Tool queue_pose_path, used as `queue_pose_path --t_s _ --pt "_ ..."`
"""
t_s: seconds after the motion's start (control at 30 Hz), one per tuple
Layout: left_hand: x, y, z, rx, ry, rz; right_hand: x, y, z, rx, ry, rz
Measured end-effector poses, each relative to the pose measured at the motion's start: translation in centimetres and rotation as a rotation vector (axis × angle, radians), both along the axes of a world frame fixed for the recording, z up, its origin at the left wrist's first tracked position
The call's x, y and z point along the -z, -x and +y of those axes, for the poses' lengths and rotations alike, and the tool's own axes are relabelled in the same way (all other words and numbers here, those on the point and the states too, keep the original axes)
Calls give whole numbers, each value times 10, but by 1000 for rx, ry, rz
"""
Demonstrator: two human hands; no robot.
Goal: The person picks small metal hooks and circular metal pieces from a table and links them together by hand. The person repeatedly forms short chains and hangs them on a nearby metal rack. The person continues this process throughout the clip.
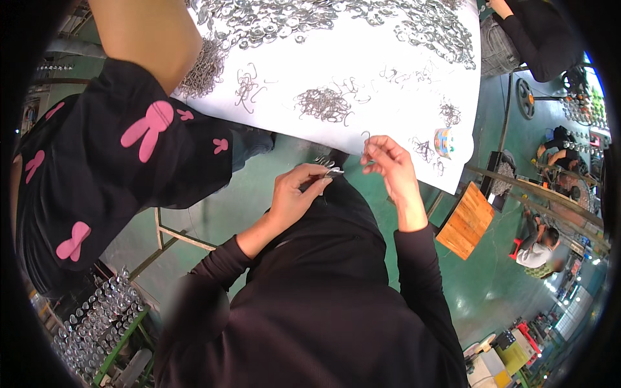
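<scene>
My left hand (291,197) is closed, its thumb and fingers pinching a small shiny metal piece (334,172) over my lap. More metal bits show just behind its fingertips; I cannot tell whether they are held too. To the right, near the table's front edge, my right hand (396,169) pinches a thin bent wire hook (367,137) between thumb and forefinger. On the white tabletop (272,61) in front of me lies a pile of wire hooks (323,105). Many shiny metal discs (278,22) with holes spread across the far side.
A small colourful container (443,142) stands at the table's right edge beside loose hooks (424,149). Close on my left is a person in black clothing (187,155) with pink shapes. A wooden board (466,220) sits right of the table. Racked metal parts (103,323) stand lower left.
</scene>
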State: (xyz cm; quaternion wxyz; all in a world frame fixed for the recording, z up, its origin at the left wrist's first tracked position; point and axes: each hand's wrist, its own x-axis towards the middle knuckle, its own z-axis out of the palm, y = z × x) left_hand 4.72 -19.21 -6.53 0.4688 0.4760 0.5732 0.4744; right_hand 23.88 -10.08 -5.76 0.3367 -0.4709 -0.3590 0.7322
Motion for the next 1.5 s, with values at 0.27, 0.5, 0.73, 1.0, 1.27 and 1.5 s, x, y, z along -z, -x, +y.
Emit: queue_pose_path --t_s 0.27,0.5,0.73,1.0,1.27,1.5 --pt "-3 4 -1 4 -20 -6 -12 30 -67 -19 -85 29" --pt "-4 5 -1 7 -36 28 -2 42 -66 72 -348 -176" --pt "7 1 0 18 -125 80 6 42 -62 92 -420 -293" --pt "50 48 107 -174 -207 436 -3 33 -54 -31 -644 -385" --pt "92 60 269 -326 -202 1097 -2 23 -51 -86 -661 -379" --pt "113 85 300 -139 -20 1425 -3 25 -49 -53 -639 -398"
